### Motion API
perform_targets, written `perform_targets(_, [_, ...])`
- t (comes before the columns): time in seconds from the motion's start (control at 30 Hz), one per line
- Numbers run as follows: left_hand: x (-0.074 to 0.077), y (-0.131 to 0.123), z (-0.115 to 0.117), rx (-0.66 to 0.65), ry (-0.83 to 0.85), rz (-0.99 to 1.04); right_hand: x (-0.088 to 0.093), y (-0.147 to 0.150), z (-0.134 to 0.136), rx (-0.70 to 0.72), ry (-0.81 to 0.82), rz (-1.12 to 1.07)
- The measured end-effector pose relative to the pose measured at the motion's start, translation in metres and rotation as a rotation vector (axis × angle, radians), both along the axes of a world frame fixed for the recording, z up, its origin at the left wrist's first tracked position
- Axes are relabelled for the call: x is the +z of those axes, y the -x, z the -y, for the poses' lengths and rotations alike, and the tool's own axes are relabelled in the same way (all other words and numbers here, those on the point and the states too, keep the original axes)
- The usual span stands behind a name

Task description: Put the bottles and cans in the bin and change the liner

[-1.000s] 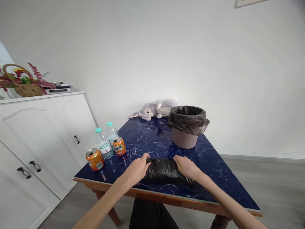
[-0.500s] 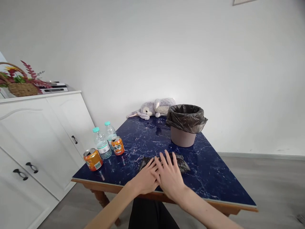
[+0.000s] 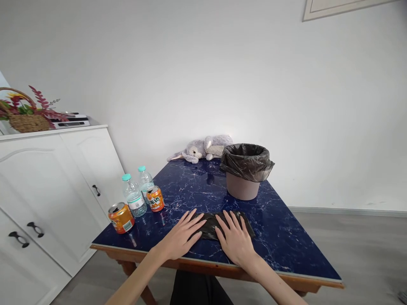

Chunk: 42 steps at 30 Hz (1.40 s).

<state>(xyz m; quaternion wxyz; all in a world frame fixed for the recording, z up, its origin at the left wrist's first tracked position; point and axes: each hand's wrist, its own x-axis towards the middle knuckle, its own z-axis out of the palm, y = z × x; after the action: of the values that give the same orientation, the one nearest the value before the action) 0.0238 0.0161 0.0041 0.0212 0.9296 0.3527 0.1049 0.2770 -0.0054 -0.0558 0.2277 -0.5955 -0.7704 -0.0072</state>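
Observation:
A black plastic bag lies flattened into a strip near the front edge of the table. My left hand rests palm down at the bag's left end, fingers stretched out and covering part of it. On the right part of the bag, my right hand lies flat with its fingers spread. Neither hand grips anything. Behind the bag stands a trash can, with a black liner folded over its rim.
At the table's left side stand an orange can, another orange can and two clear bottles with teal caps. A plush rabbit lies at the back. A white cabinet is on the left.
My hands, overlapping at the bag's middle before, have moved apart to its left and right. The bag lies flatter and straighter. The view has shifted slightly.

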Motion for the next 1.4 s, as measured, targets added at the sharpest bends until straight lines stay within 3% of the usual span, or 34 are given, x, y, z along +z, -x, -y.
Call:
perform_targets(0.13, [-0.01, 0.029, -0.01, 0.198, -0.017, 0.115, -0.003, -0.018, -0.004, -0.016, 0.023, 0.013])
perform_targets(0.27, [-0.024, 0.056, -0.022, 0.374, -0.03, 0.213, -0.013, -0.058, -0.008, -0.036, 0.018, 0.023])
perform_targets(0.53, [-0.034, 0.061, -0.026, 0.405, -0.004, 0.3, -0.044, -0.153, -0.028, -0.183, 0.071, 0.087])
perform_targets(0.63, [-0.035, 0.06, -0.026, 0.396, -0.011, 0.316, -0.051, -0.176, -0.031, -0.191, 0.045, 0.108])
perform_targets(0.73, [-0.033, 0.059, -0.026, 0.415, 0.008, 0.318, -0.051, -0.17, -0.02, -0.245, -0.095, 0.129])
perform_targets(0.83, [-0.031, 0.056, -0.025, 0.431, 0.023, 0.324, -0.046, -0.141, 0.0, -0.217, -0.222, 0.127])
perform_targets(1.0, [-0.028, 0.054, -0.023, 0.443, 0.035, 0.341, -0.039, -0.103, 0.022, -0.028, -0.118, 0.069])
perform_targets(1.2, [-0.033, 0.058, -0.022, 0.451, 0.057, 0.354, -0.028, -0.103, 0.022, -0.047, -0.112, -0.118])
perform_targets(1.4, [-0.031, 0.056, -0.014, 0.465, 0.066, 0.348, -0.014, -0.11, 0.033, -0.117, -0.19, -0.469])
